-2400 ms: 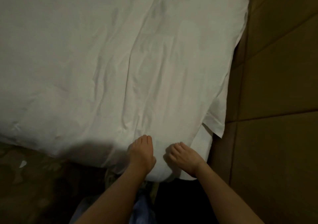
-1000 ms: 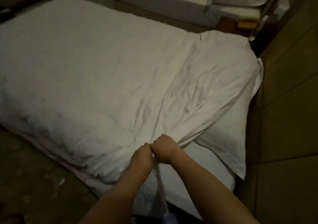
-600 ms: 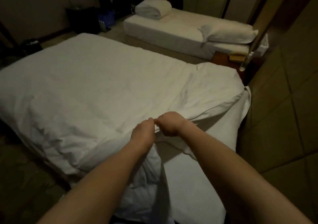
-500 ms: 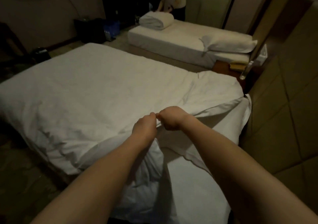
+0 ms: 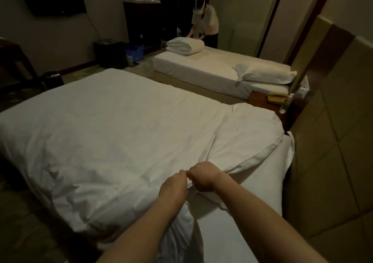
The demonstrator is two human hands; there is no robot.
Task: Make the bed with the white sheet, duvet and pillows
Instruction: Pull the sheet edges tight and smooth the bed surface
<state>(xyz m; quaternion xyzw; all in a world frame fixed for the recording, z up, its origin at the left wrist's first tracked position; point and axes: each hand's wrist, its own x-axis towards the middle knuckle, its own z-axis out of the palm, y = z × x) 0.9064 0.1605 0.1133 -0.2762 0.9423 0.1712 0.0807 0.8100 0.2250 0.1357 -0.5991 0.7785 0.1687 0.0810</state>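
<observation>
At the near corner of the bed (image 5: pixel 262 212), by the padded headboard wall (image 5: pixel 333 161), both hands meet on the top hem of the duvet (image 5: pixel 121 141). The left hand (image 5: pixel 173 188) and the right hand (image 5: pixel 203 178) sit knuckle to knuckle, fingers curled down and pinching the cloth edge between them; the hem rises to the grip and falls away on either side, so the corner is lifted clear of the white sheet (image 5: pixel 238 232) below. The fingertips themselves are tucked under and hidden, so how deep the pinch goes I cannot tell.

The duvet covers most of the bed, reaching to the far side and the foot end, with soft creases fanning out from the grip. It looks bulky but light — a filled, limp thing that will sag and drag rather than hold a shape, and the smooth cover may slide over the filling. The seamed hem or a corner gives the firmest hold; with the hands spread apart along that edge the pull should spread more evenly.

Along the headboard edge a strip of sheet lies bare, and beyond the duvet's hem at the far head corner something white and rounded shows — possibly a pillow (image 5: pixel 286 149).

Across the room a second bed (image 5: pixel 201 65) carries a rolled duvet and a pillow, and another person (image 5: pixel 204 20) bends over it.
</observation>
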